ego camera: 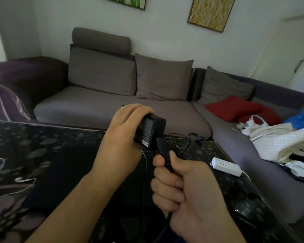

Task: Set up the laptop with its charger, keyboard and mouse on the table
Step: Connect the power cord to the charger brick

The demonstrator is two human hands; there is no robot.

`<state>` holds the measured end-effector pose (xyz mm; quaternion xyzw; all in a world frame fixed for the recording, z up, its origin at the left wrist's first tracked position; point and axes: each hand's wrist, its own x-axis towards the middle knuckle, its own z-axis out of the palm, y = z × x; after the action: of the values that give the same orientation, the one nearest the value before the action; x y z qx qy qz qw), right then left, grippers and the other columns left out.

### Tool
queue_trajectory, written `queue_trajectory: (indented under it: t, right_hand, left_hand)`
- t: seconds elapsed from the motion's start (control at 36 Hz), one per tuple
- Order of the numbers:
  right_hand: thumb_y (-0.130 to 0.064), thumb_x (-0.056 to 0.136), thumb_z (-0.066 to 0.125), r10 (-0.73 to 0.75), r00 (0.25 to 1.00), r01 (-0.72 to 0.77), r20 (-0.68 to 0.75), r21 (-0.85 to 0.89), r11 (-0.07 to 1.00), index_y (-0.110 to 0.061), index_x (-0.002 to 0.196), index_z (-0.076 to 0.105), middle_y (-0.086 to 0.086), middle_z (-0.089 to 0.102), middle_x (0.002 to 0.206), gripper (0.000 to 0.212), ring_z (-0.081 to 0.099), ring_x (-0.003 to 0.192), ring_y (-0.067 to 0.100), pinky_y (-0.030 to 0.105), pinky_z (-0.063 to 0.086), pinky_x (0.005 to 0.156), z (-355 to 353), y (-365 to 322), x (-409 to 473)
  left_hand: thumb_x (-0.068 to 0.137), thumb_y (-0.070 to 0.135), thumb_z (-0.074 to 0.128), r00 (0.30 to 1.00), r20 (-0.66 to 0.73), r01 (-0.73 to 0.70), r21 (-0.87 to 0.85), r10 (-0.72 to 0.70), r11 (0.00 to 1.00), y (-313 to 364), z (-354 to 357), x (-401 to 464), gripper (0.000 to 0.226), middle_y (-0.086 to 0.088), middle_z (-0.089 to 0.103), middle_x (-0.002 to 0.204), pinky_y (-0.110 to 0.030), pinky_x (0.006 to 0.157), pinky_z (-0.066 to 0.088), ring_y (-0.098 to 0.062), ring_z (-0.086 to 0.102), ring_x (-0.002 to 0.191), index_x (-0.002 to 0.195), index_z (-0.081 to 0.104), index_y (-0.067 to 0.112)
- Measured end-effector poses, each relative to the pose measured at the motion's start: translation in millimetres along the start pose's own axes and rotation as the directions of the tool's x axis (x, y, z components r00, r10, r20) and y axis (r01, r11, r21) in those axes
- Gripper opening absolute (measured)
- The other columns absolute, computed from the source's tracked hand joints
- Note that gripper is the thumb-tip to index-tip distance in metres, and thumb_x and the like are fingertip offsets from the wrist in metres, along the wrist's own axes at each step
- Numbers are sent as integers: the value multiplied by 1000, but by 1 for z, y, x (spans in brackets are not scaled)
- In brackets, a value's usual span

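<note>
With the charger gripped by the left hand and its plug clenched in the right hand, the connector could be bent if pushed in crooked.

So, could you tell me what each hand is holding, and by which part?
The left hand grips the charger brick around its far end; the right hand grips the power cable just behind its plug.

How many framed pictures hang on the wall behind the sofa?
2: a green picture at the top edge, above the sofa's left part, and a yellow picture to its right. Both are cut off by the frame; others may hang outside.
</note>
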<state>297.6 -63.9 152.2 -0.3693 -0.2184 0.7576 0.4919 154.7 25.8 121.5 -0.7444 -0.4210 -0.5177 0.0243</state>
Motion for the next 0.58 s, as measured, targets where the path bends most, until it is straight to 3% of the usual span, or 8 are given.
queue_trajectory:
  t: [0.17,0.39,0.58]
  right_hand:
    - [-30,109,40,98,994,-105,56,155,982,-5,75,63,-6,21,51,48,21,29,6,18,14,29,2,6,-7]
    - [-27,108,43,193,978,-206,79,242,948,-3,70,63,-6,22,48,49,24,24,7,16,12,30,3,18,-6]
    - [-26,106,41,151,981,-180,118,302,936,-2,69,61,-6,22,46,48,26,23,7,18,8,33,5,20,-6]
  left_hand:
    - [77,0,80,1000,14,1,70,-2,998,-6,6,-9,71,2,50,144,0,109,25,-1,32,136,142,59,20]
    - [82,9,72,997,-78,-9,90,16,996,-9,4,-9,54,-1,51,140,-5,108,31,-5,33,135,134,63,16]
    - [83,10,81,996,-69,-48,94,55,994,-16,5,-16,53,-4,52,141,-11,114,31,-7,34,137,134,64,13]
